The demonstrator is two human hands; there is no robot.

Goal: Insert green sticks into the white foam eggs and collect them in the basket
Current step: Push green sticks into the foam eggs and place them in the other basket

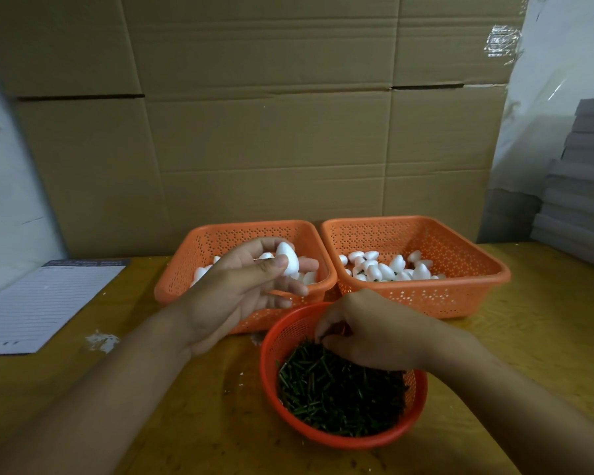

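Left hand (251, 289) pinches one white foam egg (287, 259) between thumb and fingers, raised over the left orange basket (186, 262), other fingers loose. Right hand (367, 332) is down in the round red basket (340, 437), fingers curled into the pile of green sticks (336, 392) at its far edge; can't tell if a stick is actually pinched yet, fingertips hidden. Right orange basket (460, 255) holds more loose white eggs (388, 269), just beside the left one, which also has eggs inside; can't make out which eggs already carry sticks. Step in hand, as I read it: pick a single stick. To do it well, isolate one stick, not a clump, grip near one end, bring it to the egg's end, push straight along the axis so the foam doesn't crumble or split. Keep the egg grip light, foam dents easily. Lined paper pad (45, 299) lies left on the wooden table (151, 423), foam crumbs (102, 341) near it.
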